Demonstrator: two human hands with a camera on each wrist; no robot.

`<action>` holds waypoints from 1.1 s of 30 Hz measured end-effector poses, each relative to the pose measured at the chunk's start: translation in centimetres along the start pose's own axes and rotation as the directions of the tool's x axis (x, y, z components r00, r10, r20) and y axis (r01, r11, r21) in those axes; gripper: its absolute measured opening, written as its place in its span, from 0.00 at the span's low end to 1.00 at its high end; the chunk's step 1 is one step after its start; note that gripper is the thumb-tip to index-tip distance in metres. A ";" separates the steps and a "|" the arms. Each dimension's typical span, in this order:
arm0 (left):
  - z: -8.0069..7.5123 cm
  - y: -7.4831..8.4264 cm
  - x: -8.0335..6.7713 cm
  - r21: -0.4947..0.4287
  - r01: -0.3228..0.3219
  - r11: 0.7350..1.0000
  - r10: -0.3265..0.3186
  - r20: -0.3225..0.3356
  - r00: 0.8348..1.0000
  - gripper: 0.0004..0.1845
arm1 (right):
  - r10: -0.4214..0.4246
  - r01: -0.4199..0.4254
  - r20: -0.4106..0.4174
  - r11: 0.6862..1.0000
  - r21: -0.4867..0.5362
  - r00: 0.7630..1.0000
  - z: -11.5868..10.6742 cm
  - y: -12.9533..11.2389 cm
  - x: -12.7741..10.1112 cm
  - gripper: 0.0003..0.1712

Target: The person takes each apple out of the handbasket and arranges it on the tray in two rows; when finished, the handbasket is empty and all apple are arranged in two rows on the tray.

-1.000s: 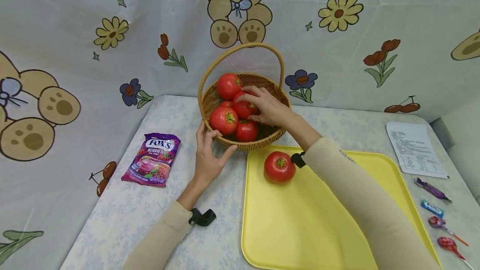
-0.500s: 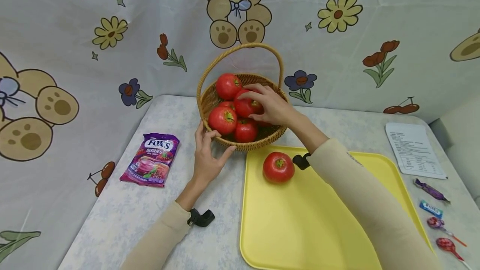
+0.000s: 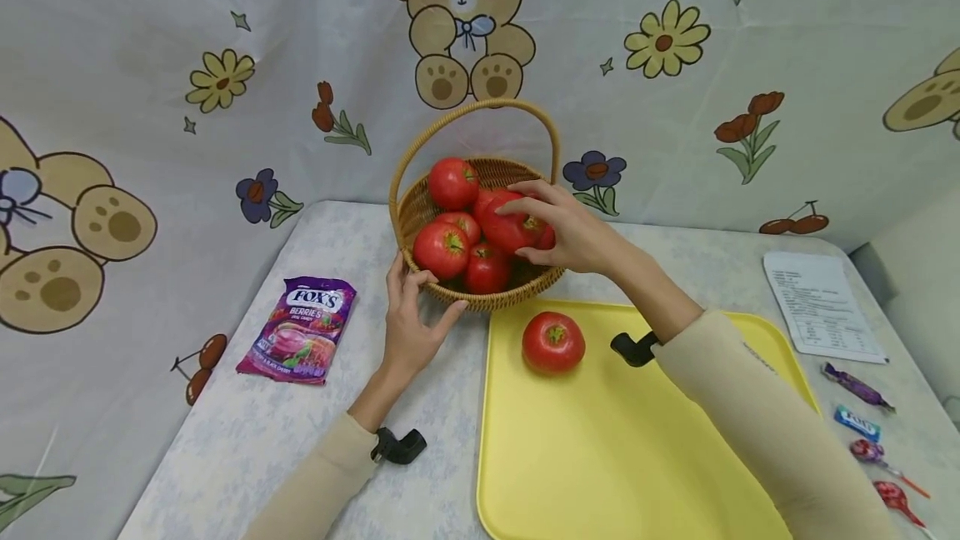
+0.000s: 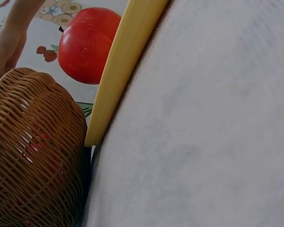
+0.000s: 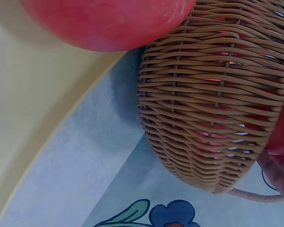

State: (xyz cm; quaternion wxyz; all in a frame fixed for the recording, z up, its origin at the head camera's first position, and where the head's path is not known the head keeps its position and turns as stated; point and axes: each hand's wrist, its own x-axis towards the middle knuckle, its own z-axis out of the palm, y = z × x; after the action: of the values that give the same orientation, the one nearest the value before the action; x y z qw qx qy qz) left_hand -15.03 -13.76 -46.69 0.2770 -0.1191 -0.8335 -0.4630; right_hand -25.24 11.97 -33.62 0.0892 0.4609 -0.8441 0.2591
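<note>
While right hand (image 3: 573, 227) grips tomato (image 3: 510, 227), basket (image 3: 427, 211) holds tomatoes

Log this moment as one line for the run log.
right hand: grips red tomato over woven wicker basket | left hand: steadies basket rim | yellow plastic tray: one tomato

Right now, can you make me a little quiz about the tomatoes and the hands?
1. True or false: one tomato lies on the yellow tray.
2. What does the right hand hold? A) the candy bag B) a tomato in the basket C) a lollipop
3. Fill in: the left hand touches the ____ of the basket.

Key
1. True.
2. B: its fingers curl round a held tomato, over the others in the basket.
3. Rim: thumb and fingers rest on the near rim; the candy bag lies apart on the table.
</note>
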 end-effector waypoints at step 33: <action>0.1 -0.2 -0.1 0.003 -0.024 1.000 0.024 -0.016 1.000 0.26 | 0.237 -0.255 0.144 0.960 0.115 0.961 -2.9 0.3 -16.1 0.34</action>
State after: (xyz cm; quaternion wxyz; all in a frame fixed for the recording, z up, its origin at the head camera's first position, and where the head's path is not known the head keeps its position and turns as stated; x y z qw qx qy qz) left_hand -15.08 -13.77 -46.90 0.2895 -0.1251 -0.8302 -0.4596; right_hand -16.77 25.37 -37.51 -0.0291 0.3728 -0.8798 0.2933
